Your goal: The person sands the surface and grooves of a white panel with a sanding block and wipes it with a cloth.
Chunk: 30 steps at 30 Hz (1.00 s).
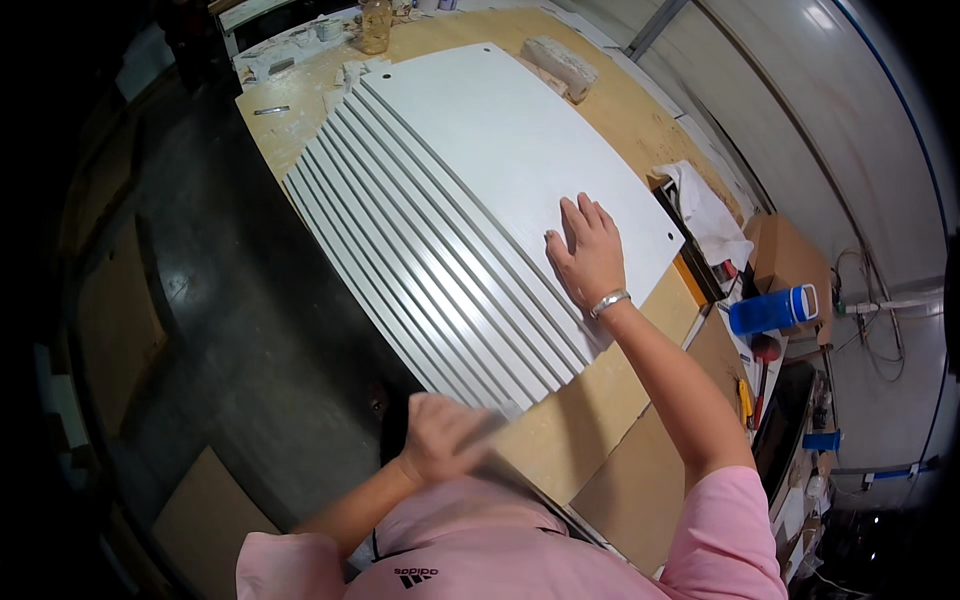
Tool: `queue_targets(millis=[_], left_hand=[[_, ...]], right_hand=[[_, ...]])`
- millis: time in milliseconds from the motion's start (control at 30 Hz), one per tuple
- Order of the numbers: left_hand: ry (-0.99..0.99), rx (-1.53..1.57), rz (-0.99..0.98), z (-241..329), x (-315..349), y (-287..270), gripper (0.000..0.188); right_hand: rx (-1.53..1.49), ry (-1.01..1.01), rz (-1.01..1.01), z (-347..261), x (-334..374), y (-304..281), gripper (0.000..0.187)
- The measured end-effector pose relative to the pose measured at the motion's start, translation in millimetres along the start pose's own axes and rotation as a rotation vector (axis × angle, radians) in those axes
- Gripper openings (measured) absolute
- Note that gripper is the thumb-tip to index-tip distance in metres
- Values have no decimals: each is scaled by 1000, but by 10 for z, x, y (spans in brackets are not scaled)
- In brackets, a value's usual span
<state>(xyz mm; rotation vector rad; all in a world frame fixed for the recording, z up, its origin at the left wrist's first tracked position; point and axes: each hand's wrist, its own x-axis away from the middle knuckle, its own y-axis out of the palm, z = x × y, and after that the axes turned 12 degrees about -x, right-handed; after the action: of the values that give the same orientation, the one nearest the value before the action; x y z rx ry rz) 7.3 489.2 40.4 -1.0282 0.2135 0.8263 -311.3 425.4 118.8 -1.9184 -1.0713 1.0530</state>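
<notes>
"Dark grey floor (240,310) on the left, then a tan counter (545,450). What's next?"

"The left hand (440,437), curled and blurred, close to the near corner of the white panels (400,240). Whether it grips anything, I can't tell."

"And the panels?"

"On the counter, stacked in staggered steps, edges showing as stripes."

"The right hand (590,258)?"

"Flat on the top panel, fingers spread, grasping nothing."

"Farther right?"

"A white cloth (703,208), then a blue bottle (768,312)."
</notes>
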Motion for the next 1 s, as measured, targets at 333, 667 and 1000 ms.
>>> queue_targets(millis=[333, 667, 1000], left_hand=[[-74, 82, 11, 558, 190, 350, 55], [-126, 195, 100, 602, 519, 374, 44], [-58, -116, 6, -80, 138, 407, 37]], right_hand=[[17, -18, 54, 2, 37, 16, 51], [37, -47, 91, -11, 27, 24, 50], [-7, 17, 39, 5, 21, 2, 51]])
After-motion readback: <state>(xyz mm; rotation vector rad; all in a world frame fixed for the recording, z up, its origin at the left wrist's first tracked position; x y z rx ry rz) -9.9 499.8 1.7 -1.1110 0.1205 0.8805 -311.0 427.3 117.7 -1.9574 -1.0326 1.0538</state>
